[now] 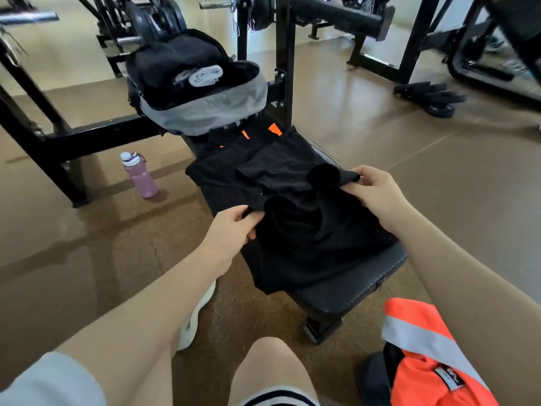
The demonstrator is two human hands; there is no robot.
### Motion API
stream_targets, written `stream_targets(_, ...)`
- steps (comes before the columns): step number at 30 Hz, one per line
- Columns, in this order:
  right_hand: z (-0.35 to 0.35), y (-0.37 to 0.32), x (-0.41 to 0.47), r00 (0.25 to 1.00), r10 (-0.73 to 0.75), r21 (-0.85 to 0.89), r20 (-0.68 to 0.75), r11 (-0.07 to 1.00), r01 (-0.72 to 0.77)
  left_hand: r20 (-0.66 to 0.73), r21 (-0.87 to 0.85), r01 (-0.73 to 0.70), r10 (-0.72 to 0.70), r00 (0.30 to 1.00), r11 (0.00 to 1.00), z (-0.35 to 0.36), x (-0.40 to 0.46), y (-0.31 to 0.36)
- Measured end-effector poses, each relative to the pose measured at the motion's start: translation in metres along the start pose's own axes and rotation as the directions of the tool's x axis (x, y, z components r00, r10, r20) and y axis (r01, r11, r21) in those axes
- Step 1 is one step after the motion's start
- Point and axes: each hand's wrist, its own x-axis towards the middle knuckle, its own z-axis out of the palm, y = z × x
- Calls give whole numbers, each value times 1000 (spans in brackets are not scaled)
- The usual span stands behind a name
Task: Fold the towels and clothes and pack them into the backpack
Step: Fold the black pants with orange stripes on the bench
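A black garment lies spread on the black padded bench. My left hand pinches its near left edge by a sleeve opening. My right hand pinches the far right edge at the other sleeve. Further along the bench lies another black piece with orange patches. The black and grey backpack stands open at the bench's far end, with a rolled grey towel showing inside it.
A pink water bottle stands on the floor left of the bench. An orange reflective garment lies at the lower right. Weight racks and a barbell frame stand behind the backpack. Weight plates lie on the floor at right.
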Motion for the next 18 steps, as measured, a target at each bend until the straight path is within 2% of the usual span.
stream_targets(4,8,-19,36,995,-64,149,-82,986,76,-134,-194,19,-46,990,981,-19,35,1)
stream_targets(6,17,-20,60,995,-41,182,-93,982,58,-151,-268,82,-126,981,960,-29,58,-9)
stream_targets(7,22,-14,74,995,-28,133,-93,990,40,-144,-272,137,-181,973,953,-34,69,-15)
stream_targets(9,34,5,107,997,35,-104,-62,994,-42,-108,-299,247,-290,951,922,-43,95,-26)
stream_targets(11,47,23,130,986,166,-257,-9,953,-162,-105,-274,297,-335,936,915,-45,112,-31)
stream_targets(13,57,36,147,973,230,-332,18,919,-211,-149,-62,252,-258,955,966,-44,121,-32)
stream_targets(15,62,39,156,981,190,-431,-28,884,-183,-216,204,149,-104,971,968,-41,123,-30)
stream_targets(16,64,38,160,984,174,-452,-38,875,-172,-240,273,85,-18,971,958,-40,122,-28)
stream_targets(18,66,32,168,990,142,-468,-13,874,-132,-246,276,-29,99,964,961,-41,124,-24)
